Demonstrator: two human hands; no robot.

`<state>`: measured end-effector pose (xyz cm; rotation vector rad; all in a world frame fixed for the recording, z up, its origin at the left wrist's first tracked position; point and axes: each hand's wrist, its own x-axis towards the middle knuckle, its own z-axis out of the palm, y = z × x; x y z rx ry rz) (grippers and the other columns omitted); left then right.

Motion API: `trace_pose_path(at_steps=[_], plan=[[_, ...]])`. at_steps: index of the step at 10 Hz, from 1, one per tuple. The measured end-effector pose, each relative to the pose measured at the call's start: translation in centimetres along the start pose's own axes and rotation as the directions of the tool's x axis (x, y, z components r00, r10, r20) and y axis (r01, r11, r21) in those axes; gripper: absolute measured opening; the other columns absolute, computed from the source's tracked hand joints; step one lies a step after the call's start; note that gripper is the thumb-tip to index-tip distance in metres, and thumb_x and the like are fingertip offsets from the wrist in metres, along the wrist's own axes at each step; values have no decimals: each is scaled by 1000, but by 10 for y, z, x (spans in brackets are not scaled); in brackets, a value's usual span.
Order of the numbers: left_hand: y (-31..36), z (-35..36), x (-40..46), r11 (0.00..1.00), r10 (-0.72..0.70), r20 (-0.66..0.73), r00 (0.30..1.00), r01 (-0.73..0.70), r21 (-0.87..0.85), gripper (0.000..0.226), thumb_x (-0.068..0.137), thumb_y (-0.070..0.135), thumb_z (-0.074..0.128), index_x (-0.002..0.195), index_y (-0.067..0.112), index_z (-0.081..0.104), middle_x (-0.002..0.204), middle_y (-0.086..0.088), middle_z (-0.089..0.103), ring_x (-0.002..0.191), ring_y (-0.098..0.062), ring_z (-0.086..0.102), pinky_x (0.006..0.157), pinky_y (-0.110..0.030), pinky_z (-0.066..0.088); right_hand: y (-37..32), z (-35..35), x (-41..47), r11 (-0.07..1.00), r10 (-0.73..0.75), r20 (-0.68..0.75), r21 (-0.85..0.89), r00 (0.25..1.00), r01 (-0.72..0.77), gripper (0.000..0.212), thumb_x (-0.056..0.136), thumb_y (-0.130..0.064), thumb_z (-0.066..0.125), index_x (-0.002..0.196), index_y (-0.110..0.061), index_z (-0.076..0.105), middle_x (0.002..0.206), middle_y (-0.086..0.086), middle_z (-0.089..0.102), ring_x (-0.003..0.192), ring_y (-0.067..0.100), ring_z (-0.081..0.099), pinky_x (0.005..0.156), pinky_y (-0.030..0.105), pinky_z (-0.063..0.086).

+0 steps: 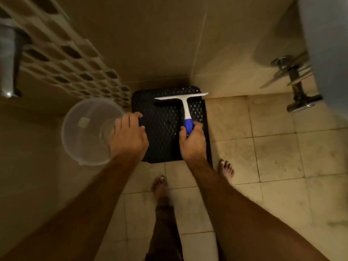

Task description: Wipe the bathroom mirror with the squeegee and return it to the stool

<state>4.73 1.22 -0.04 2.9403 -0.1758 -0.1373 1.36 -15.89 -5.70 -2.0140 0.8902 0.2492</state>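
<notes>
Squeegee in white plastic with a blue grip (pixel 185 108) lies over the black square plastic stool (pixel 163 129), its long flat blade across the far edge of the seat and its handle running back toward the person. Seen from the head camera, the right hand (pixel 192 142) is wrapped around the blue end of the handle, fingers and thumb closed on it, while the blade sits at or just above the seat; I cannot tell whether it touches. The left hand (pixel 129 134) rests on the near left edge of the stool, fingers curled over the rim and holding nothing else. The stool's seat has a woven, dimpled texture with a glossy sheen, and it stands in the corner against the plain beige wall (pixel 150 44). The floor (pixel 273 147) is laid in square cream tiles with darker grout lines and some grimy marks. Just left of the stool stands a clear round plastic bucket (pixel 88 130), partly behind the left wrist. Beyond it, a pale plastic laundry basket with lattice holes (pixel 66 59) runs up the left side. At the upper right, chrome pipe fittings (pixel 295 81) hang below a pale fixture. Two bare feet stand on the tiles just short of the stool.
</notes>
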Motion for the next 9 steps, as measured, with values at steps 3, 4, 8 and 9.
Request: trace_pose_path(at_steps=[3, 4, 8, 9], plan=[[-12, 49, 2, 1000, -28, 56, 998, 28, 6, 35, 91, 20, 55, 125, 10, 55, 117, -14, 56, 106, -32, 49, 90, -44, 38, 22, 36, 30, 986, -57, -13, -160, 998, 54, 44, 97, -45, 53, 131, -17, 44, 122, 10, 61, 98, 28, 65, 75, 33, 42], [-14, 57, 2, 1000, -17, 72, 997, 17, 2, 35, 92, 19, 56, 125, 9, 54, 119, -15, 55, 107, -33, 48, 92, -42, 36, 25, 40, 37, 978, -57, -13, -203, 998, 54, 43, 96, -47, 54, 127, -19, 45, 116, 11, 63, 96, 31, 65, 72, 34, 41], [-6, 62, -1, 1000, -3, 41, 999, 3, -3, 35, 89, 18, 58, 123, 10, 56, 119, -14, 56, 106, -33, 49, 89, -42, 37, 30, 42, 36, 979, -102, 22, -175, 995, 104, 55, 91, -57, 58, 129, -20, 45, 120, 7, 59, 103, 23, 61, 78, 36, 48], [-2, 52, 1, 1000, -6, 29, 1000, 6, -14, 36, 89, 19, 57, 124, 11, 55, 119, -13, 56, 107, -32, 49, 89, -42, 37, 20, 28, 31, 920, -232, -25, -331, 972, 212, 60, 93, -57, 52, 136, -16, 43, 129, 10, 51, 114, 26, 54, 89, 42, 51]])
